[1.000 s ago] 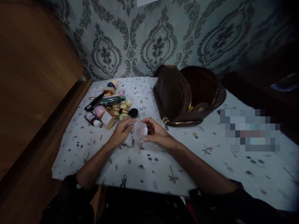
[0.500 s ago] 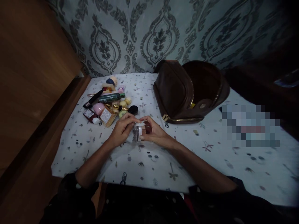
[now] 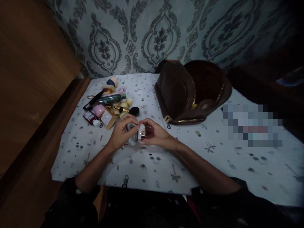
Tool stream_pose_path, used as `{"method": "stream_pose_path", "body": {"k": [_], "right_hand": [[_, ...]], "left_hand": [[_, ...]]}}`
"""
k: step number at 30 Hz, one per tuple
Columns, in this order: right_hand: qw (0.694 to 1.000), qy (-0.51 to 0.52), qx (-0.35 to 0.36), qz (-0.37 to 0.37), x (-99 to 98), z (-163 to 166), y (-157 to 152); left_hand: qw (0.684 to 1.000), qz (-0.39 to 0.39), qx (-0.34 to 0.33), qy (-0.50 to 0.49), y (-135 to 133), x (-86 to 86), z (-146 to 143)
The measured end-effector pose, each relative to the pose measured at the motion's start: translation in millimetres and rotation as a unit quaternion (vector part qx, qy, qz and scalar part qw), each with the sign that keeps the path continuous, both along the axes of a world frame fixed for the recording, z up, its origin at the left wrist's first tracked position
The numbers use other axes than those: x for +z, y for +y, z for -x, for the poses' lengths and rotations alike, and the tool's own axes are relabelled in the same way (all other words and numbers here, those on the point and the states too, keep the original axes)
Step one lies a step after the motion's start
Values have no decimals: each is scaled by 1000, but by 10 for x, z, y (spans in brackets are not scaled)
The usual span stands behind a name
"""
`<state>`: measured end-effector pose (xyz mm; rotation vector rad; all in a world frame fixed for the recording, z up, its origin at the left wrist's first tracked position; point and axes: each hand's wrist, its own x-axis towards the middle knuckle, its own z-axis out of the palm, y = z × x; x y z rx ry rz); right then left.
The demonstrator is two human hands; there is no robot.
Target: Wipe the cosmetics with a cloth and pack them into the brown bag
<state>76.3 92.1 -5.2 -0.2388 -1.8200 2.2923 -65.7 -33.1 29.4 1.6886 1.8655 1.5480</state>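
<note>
Both my hands meet over the middle of a table covered by a white patterned cloth (image 3: 152,171). My left hand (image 3: 122,131) and my right hand (image 3: 155,134) are closed round a small round cosmetic jar (image 3: 140,134) with a pale lid and a coppery band, held just above the cloth. Something pale, perhaps a cloth or tissue, shows under my left fingers; I cannot make it out. A heap of small cosmetics (image 3: 108,106) lies just behind my left hand.
An open brown leather pouch (image 3: 190,91) with a gold zip lies behind my right hand. A wooden cabinet (image 3: 30,82) stands along the left. Patterned wallpaper (image 3: 154,34) closes the back. A blurred patch (image 3: 253,126) covers part of the right side.
The jar has been turned in my hands, from showing its round face to showing its side with the coppery band. My hands stayed in the same spot.
</note>
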Motion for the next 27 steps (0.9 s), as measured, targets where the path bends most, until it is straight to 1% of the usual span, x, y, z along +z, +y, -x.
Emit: {"method": "stream_pose_path", "body": {"k": [2, 5, 7, 10, 12, 15, 19, 22, 27], "right_hand": [[1000, 3, 0, -8, -18, 1, 6], [1000, -4, -7, -27, -39, -5, 18], [999, -7, -11, -41, -44, -13, 24], [997, -8, -22, -69, -44, -22, 31], [995, -8, -35, -90, -46, -23, 37], [993, -4, -56, -105, -54, -16, 43], [991, -11, -83, -101, -48, -8, 40], [991, -27, -94, -94, -38, -4, 34], [989, -41, -115, -87, -35, 15, 41]], "left_hand": [[1000, -4, 17, -1, 4, -12, 29], [999, -4, 26, -19, -4, -20, 59], [998, 4, 27, -54, -15, -21, 57], [990, 11, 18, -137, -31, -21, 34], [987, 16, 11, -158, -38, -15, 20], [994, 16, 16, -105, -43, 0, 21], [999, -15, 35, -9, -39, 3, 56], [999, -21, 34, 24, -35, -10, 84], [997, -33, 11, 69, -47, -11, 85]]}}
